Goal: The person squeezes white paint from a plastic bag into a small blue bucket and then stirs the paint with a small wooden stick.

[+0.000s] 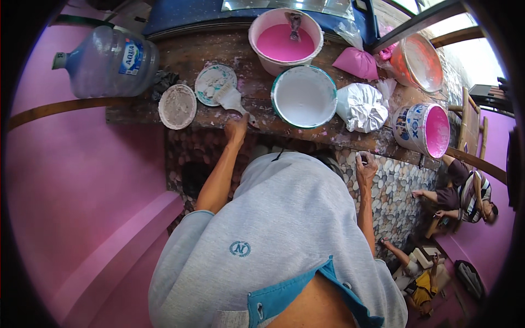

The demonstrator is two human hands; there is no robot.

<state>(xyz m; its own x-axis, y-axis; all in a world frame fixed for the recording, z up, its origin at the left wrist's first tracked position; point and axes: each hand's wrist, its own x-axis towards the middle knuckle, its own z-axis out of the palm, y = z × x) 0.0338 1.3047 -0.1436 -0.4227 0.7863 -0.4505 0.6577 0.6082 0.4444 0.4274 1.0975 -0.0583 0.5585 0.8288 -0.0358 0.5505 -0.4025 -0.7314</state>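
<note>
My left hand (236,129) is closed round the handle of a wide paintbrush (229,99) at the table's near edge. The pale bristles lie over a round lid (202,82) smeared with white paste and a little teal. Off the table's front edge is my right hand (366,167), fingers curled and dusted white; a small pale thing seems to sit between them, too small to name. Between the hands, farther back, stands a teal-rimmed tub (304,97) of white paint. Behind it a white bucket (255,45) holds pink paint, with a second brush (295,26) inside.
A water jug (104,63) lies on its side at left, near a dish of greyish paste (178,106). To the right are a pink-filled bag (356,63), a crumpled white bag (365,109), an orange bucket (402,63) and a pink-lined pail (410,127). Two people sit at far right.
</note>
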